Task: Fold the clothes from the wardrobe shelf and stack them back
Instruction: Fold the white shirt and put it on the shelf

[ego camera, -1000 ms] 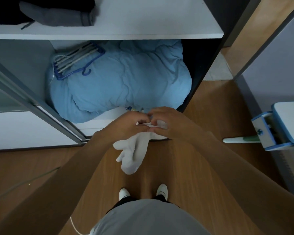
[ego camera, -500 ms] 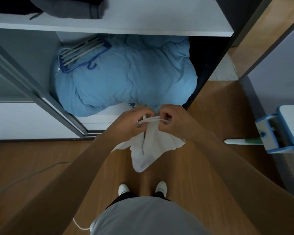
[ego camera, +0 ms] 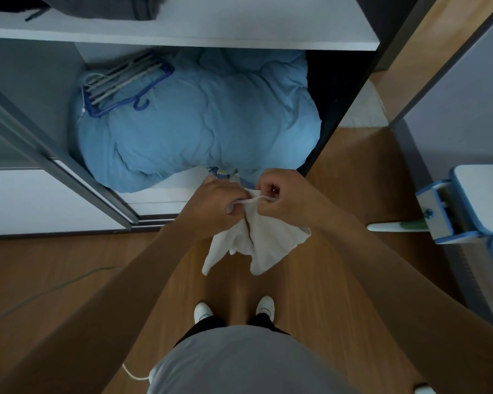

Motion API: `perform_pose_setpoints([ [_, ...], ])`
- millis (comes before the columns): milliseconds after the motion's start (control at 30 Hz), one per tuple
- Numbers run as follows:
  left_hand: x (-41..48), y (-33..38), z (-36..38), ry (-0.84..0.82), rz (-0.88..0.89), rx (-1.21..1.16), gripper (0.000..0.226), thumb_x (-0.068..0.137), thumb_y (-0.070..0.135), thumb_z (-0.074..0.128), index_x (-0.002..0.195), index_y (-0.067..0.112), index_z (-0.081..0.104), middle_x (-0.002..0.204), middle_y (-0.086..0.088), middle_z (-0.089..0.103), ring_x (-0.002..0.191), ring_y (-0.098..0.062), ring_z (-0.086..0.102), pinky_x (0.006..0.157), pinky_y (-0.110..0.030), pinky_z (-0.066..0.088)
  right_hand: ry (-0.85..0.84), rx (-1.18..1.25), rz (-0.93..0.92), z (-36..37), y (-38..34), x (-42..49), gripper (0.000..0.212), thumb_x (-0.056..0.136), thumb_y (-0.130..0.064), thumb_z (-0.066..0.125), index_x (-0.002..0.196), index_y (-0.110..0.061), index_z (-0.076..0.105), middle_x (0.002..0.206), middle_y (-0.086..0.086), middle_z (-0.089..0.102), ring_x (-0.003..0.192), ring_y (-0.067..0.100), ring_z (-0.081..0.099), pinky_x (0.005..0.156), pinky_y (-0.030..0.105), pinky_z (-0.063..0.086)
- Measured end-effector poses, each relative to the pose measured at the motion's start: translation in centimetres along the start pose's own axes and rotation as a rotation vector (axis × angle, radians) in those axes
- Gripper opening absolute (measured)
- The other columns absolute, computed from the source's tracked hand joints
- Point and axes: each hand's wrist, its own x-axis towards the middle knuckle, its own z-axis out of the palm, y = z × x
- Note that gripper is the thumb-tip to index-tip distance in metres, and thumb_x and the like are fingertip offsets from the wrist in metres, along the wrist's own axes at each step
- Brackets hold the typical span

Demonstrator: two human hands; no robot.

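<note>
Both the left hand (ego camera: 219, 204) and right hand (ego camera: 283, 194) pinch the cloth's (ego camera: 258, 241) top edge, almost touching; it hangs long-axis downward from curled fingers, shelf (ego camera: 239, 28) farther off.

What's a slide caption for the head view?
The left hand and right hand pinch a white garment by its top edge before a blue duvet in the wardrobe.
</note>
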Motion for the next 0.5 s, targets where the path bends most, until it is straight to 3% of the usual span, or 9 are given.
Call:
perform_pose_setpoints([
  [67, -0.5, -0.8, 0.9, -0.113, -0.083, 0.071, 0.022, 0.075, 0.022, 0.047, 0.073, 0.015, 0.068, 0.064, 0.004, 0.053, 0.068, -0.026, 0.055, 0.071, -0.032, 0.028, -0.005, 0.001, -0.016, -0.1, -0.2, -0.2, 0.025, 0.075, 0.000, 0.067, 0.066, 0.005, 0.044, 0.078, 0.027, 0.054, 0.071, 0.038, 0.052, 0.058, 0.036, 0.034],
  [167, -1.5, -2.1, 1.9, -0.209, -0.218, 0.034, 0.018, 0.077, 0.015, 0.057, 0.080, 0.009, 0.074, 0.073, -0.005, 0.064, 0.077, -0.029, 0.061, 0.076, -0.037, 0.041, -0.040, -0.021, -0.024, -0.4, -0.3, -0.4, 0.028, 0.072, 0.002, 0.063, 0.062, -0.003, 0.037, 0.071, 0.022, 0.046, 0.066, 0.034, 0.047, 0.060, 0.044, 0.037],
  [267, -1.9, -2.9, 1.7, -0.161, -0.301, 0.009, 0.028, 0.073, 0.021, 0.053, 0.080, 0.005, 0.075, 0.077, -0.010, 0.067, 0.073, -0.030, 0.063, 0.072, -0.040, 0.048, -0.120, -0.091, 0.017, -0.5, 0.4, -0.7, 0.034, 0.072, 0.000, 0.062, 0.062, -0.012, 0.032, 0.069, 0.008, 0.036, 0.059, 0.012, 0.028, 0.056, 0.038, 0.028],
  [333, -1.8, -3.6, 1.1, -0.101, -0.298, 0.025, 0.029, 0.073, 0.024, 0.052, 0.076, 0.005, 0.074, 0.073, -0.011, 0.066, 0.067, -0.030, 0.062, 0.067, -0.039, 0.049, -0.167, -0.150, 0.065, -0.5, 1.1, -0.8, 0.038, 0.073, -0.002, 0.061, 0.061, -0.016, 0.028, 0.069, 0.001, 0.033, 0.061, 0.011, 0.026, 0.055, 0.030, 0.022],
  [500, -1.8, -4.3, 0.0, 0.095, -0.261, 0.100, 0.016, 0.071, 0.014, 0.056, 0.064, 0.006, 0.068, 0.059, -0.005, 0.057, 0.053, -0.028, 0.054, 0.062, -0.033, 0.042, -0.130, -0.197, 0.181, 0.1, 2.4, -0.7, 0.041, 0.077, -0.005, 0.062, 0.060, -0.019, 0.029, 0.061, -0.003, 0.030, 0.057, 0.010, 0.026, 0.054, 0.029, 0.023],
])
